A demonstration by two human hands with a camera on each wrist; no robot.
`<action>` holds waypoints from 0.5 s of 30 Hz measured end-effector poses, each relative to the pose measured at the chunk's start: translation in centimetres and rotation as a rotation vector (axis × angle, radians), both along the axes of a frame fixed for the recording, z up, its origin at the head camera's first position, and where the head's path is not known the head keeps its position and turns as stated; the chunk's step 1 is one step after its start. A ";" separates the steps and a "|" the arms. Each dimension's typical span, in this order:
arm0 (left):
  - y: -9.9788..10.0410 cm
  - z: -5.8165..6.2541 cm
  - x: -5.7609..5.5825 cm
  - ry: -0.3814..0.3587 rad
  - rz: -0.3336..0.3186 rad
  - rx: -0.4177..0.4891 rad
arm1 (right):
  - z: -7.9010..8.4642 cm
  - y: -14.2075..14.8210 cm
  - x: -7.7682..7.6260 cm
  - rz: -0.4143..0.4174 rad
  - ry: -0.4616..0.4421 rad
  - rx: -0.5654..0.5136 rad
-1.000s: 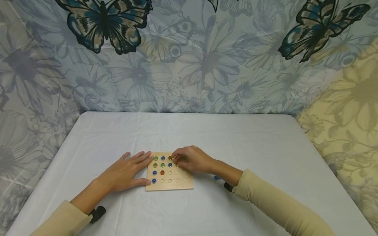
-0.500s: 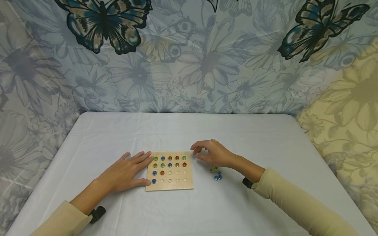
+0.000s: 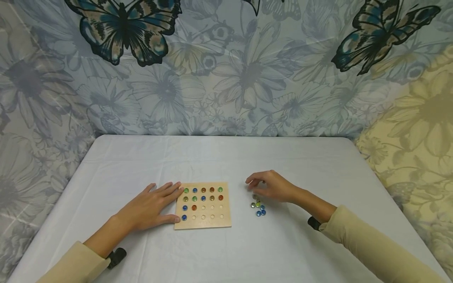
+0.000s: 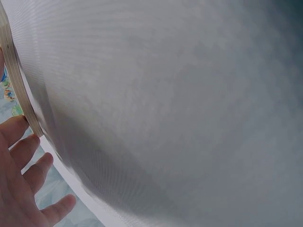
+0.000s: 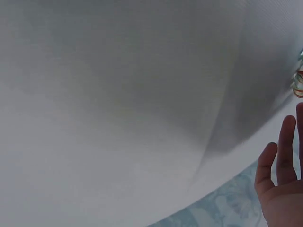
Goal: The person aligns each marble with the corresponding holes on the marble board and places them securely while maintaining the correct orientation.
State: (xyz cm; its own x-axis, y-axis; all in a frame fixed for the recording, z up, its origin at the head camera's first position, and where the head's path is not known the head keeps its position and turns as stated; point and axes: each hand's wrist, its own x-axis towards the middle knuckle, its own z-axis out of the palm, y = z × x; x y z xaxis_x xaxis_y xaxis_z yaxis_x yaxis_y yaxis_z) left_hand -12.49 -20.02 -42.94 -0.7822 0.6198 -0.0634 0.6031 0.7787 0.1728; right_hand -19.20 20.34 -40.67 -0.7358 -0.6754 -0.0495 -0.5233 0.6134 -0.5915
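Note:
A square wooden board (image 3: 221,222) with rows of round hollows lies on the table in the head view. Green, blue, amber and red glass marbles (image 3: 203,198) fill its two far rows. The third row has two at its left, the nearest row one blue. My left hand (image 3: 152,208) lies spread along the board's left edge, thumb and fingertips touching it; the left wrist view shows fingers at the edge (image 4: 21,85). To the right, several loose marbles (image 3: 258,213) lie in a small cluster. Just above them hovers my right hand (image 3: 274,186), fingers loosely bent.
A white cloth (image 3: 212,157) covers the table. Behind it hangs a flowered fabric backdrop (image 3: 230,86) with butterflies. Dark wrist cameras (image 3: 116,257) sit under both forearms. In the right wrist view, some marbles (image 5: 298,84) show at the right edge.
My right hand has moved from over the board rightward to the loose marbles, uncovering the board's far right marbles. My left hand has stayed on the board's edge.

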 end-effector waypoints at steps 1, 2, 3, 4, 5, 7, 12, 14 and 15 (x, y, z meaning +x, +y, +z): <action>0.0 0.0 0.0 0.001 0.000 0.000 | -0.1 0.2 0.0 0.002 -0.002 -0.001; 0.0 0.0 0.0 0.001 0.001 0.001 | -0.2 0.3 0.1 0.004 -0.006 -0.001; 0.0 0.0 0.0 0.001 0.001 0.002 | -0.3 0.5 0.1 0.005 -0.009 -0.003; 0.0 0.0 0.0 0.001 0.000 0.003 | -0.4 0.6 0.1 0.009 -0.010 -0.003; 0.0 0.0 0.0 0.001 0.001 0.005 | -0.5 0.7 0.2 0.010 -0.014 -0.002; 0.0 0.1 0.1 0.001 0.001 0.006 | -0.6 0.8 0.2 0.016 -0.019 -0.001; 0.0 0.1 0.1 0.002 0.003 0.006 | -0.8 1.1 0.2 0.034 -0.028 0.001; 0.1 0.1 0.1 0.004 0.002 0.005 | -0.9 1.3 0.3 0.040 -0.031 0.001; 0.1 0.1 0.1 0.005 0.001 0.004 | -0.9 1.3 0.3 0.043 -0.034 -0.001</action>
